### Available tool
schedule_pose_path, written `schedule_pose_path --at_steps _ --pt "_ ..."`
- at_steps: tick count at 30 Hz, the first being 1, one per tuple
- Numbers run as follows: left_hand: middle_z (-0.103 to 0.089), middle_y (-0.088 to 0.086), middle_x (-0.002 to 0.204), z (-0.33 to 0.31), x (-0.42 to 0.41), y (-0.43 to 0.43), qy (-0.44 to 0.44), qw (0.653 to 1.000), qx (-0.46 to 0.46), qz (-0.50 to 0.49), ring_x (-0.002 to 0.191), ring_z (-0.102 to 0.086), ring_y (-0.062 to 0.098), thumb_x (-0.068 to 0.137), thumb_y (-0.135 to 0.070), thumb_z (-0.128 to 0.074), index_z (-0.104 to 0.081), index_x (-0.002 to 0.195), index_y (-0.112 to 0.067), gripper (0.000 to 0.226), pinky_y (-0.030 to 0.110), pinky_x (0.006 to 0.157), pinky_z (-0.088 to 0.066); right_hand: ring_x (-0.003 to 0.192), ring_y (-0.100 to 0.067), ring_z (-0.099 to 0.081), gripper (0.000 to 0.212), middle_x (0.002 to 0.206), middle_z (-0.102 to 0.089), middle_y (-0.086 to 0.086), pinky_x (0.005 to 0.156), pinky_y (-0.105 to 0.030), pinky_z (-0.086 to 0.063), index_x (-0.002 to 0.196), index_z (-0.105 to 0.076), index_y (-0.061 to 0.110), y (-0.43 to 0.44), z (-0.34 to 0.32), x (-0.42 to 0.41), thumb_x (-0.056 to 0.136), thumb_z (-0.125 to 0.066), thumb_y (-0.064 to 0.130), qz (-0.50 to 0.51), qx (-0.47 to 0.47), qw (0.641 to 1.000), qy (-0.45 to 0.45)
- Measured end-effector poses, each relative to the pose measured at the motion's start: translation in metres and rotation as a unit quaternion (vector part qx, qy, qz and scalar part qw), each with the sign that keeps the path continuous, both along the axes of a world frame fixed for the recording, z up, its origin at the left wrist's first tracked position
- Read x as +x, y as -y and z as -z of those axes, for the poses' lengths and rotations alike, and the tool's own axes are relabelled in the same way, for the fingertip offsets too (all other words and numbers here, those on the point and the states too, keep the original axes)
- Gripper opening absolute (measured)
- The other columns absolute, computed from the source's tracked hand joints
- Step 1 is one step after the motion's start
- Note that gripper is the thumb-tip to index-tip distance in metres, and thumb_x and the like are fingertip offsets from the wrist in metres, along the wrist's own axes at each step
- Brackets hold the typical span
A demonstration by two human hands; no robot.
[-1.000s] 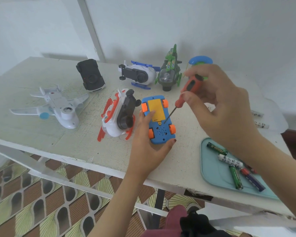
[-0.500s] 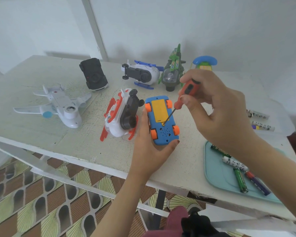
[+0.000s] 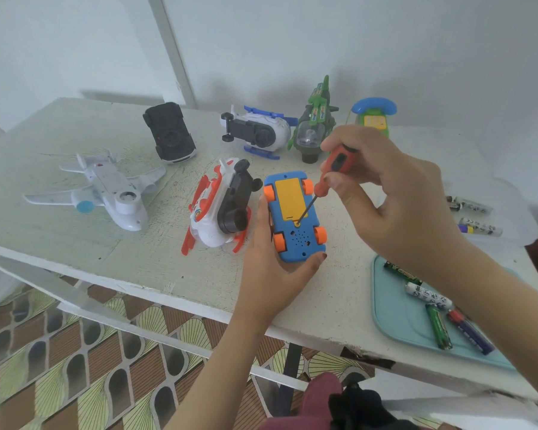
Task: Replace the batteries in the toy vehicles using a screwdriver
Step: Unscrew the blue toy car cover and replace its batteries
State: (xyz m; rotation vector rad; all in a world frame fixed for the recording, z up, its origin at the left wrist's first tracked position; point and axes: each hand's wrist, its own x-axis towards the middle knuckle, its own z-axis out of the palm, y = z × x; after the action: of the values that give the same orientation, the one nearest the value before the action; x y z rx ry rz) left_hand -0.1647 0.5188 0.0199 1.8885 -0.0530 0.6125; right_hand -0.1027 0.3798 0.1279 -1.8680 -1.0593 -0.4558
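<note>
What looks likeliest to go wrong is the tip of the screwdriver slipping out of the small screw at the near end of the yellow battery cover. The shaft leans in from the far right instead of standing straight over the screw, so a hard twist could skate the tip across the plastic or chew up the screw head. If the screw does back out, it is tiny and might roll off the near edge of the table, which is close by. The blue toy car lies belly-up near the middle of that edge, just right of the red-and-white helicopter. The left hand grips it from the near side, one digit running up its left flank and a fingertip hooked round the near right corner. The right hand is held above and to the right with the wrist raised, its fingertips pinching the orange handle. Spare batteries lie on the teal tray at the near right.
</note>
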Motion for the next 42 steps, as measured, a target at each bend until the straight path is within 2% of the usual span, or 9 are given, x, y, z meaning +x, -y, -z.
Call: schedule_pose_path --at_steps 9,12,15,19,24,30,33,38,42 --pt "-0.047 -0.034 0.127 0.006 0.002 -0.006 -0.012 1.0 0.003 -0.018 0.117 -0.053 -0.004 0.075 -0.009 -0.082 -0.014 0.149 -0.022 0.101 0.009 0.087 -0.045 0.087 -0.015 -0.067 0.024 0.092 -0.064 -0.006 0.087 -0.024 -0.053 0.112 -0.057 0.005 0.0 0.003 0.001 0.089 -0.059 0.0 -0.026 0.019 0.999 -0.015" --pt "-0.045 -0.04 0.125 0.004 0.001 -0.005 -0.015 1.0 -0.001 -0.019 0.116 -0.054 -0.004 0.074 -0.014 -0.08 -0.014 0.147 -0.028 0.1 0.009 0.086 -0.045 0.119 -0.014 -0.057 0.033 0.111 -0.062 -0.015 0.096 -0.026 -0.051 0.121 -0.053 0.013 -0.003 0.002 0.0 0.091 -0.056 -0.002 -0.08 0.044 0.993 -0.074" --pt "-0.046 -0.045 0.121 0.006 0.001 -0.005 -0.015 1.0 0.003 -0.016 0.112 -0.054 -0.011 0.074 -0.005 -0.081 -0.015 0.147 -0.023 0.1 0.006 0.085 -0.044 0.118 -0.004 -0.056 0.036 0.129 -0.056 -0.004 0.096 -0.024 -0.049 0.127 -0.051 0.015 -0.004 -0.001 0.0 0.093 -0.049 0.001 -0.106 0.042 0.988 -0.102" --pt "-0.046 -0.039 0.124 0.007 0.002 -0.006 -0.015 1.0 0.005 -0.023 0.115 -0.052 -0.009 0.074 -0.007 -0.082 -0.016 0.149 -0.02 0.101 0.006 0.086 -0.043 0.085 -0.018 -0.067 0.037 0.102 -0.062 -0.001 0.088 -0.028 -0.055 0.128 -0.054 0.009 -0.005 -0.002 0.0 0.093 -0.049 -0.003 -0.091 0.034 0.993 -0.069" --pt "-0.043 -0.049 0.119 0.003 0.0 -0.001 -0.009 1.0 0.007 -0.021 0.108 -0.051 -0.018 0.073 0.004 -0.079 -0.017 0.14 -0.027 0.097 0.001 0.082 -0.041 0.08 -0.012 -0.057 0.037 0.084 -0.062 -0.007 0.08 -0.019 -0.047 0.126 -0.057 0.01 -0.006 -0.001 0.005 0.09 -0.065 0.008 -0.035 0.009 0.999 0.031" --pt "-0.045 -0.047 0.119 0.007 0.001 -0.004 -0.015 1.0 0.006 -0.02 0.111 -0.051 -0.016 0.074 -0.001 -0.08 -0.015 0.147 -0.018 0.098 0.004 0.084 -0.043 0.104 -0.014 -0.056 0.046 0.109 -0.055 0.009 0.106 -0.027 -0.036 0.143 -0.037 -0.001 -0.006 0.0 0.004 0.099 -0.037 0.01 -0.073 -0.008 0.997 0.021" --pt "-0.045 -0.042 0.123 0.009 0.001 -0.005 -0.017 1.0 0.011 -0.024 0.115 -0.051 -0.012 0.074 -0.008 -0.082 -0.015 0.15 -0.018 0.101 0.005 0.086 -0.043 0.087 -0.024 -0.066 0.041 0.102 -0.065 0.005 0.098 -0.026 -0.046 0.137 -0.047 0.001 -0.007 -0.003 0.0 0.096 -0.045 0.0 -0.074 0.024 0.997 -0.005" --pt "-0.042 -0.049 0.121 0.008 0.001 -0.005 -0.015 1.0 0.014 -0.018 0.113 -0.048 -0.017 0.073 -0.004 -0.081 -0.015 0.147 -0.018 0.101 0.002 0.086 -0.041 0.082 -0.01 -0.056 0.031 0.08 -0.065 -0.008 0.077 -0.025 -0.053 0.12 -0.065 0.013 -0.012 -0.004 0.004 0.089 -0.065 0.013 -0.012 0.076 0.997 -0.011" --pt "-0.046 -0.047 0.119 0.007 0.001 -0.004 -0.008 1.0 0.005 -0.007 0.11 -0.053 -0.015 0.075 0.0 -0.079 -0.016 0.148 -0.014 0.098 0.004 0.085 -0.043 0.11 -0.007 -0.053 0.033 0.084 -0.068 0.001 0.091 -0.013 -0.039 0.127 -0.061 0.008 -0.013 -0.002 0.011 0.096 -0.049 0.013 0.002 0.035 0.999 0.014"
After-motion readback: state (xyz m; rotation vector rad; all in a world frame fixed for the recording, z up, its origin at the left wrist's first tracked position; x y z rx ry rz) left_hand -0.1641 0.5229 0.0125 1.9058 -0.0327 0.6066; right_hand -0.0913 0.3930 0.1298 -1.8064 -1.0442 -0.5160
